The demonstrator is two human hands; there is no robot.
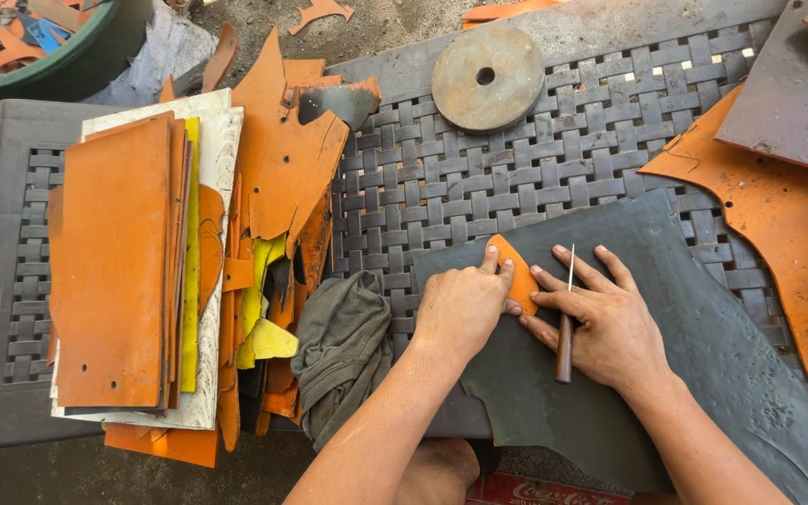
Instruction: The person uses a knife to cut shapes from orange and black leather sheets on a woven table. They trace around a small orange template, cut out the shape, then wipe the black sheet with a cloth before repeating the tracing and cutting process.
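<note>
Left hand (461,304) pins the small orange template (517,274) flat on the dark sheet (703,346) atop the woven worktop (479,178); right hand (610,323) grips the wooden-handled awl (567,323), which should trace tight against the edge without template slip.

A matt, dark grey leather sheet (666,374) covers a woven plastic table (479,178). Left lie smooth orange leather sheets (109,262) and crumpled olive cloth (343,351); far off, a rough rusty metal disc (487,77).

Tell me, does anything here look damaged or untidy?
Yes. The orange sheets beside the neat stack are torn and lie in a crooked heap. More scraps fill the green tub. The dark sheet has ragged edges.
</note>
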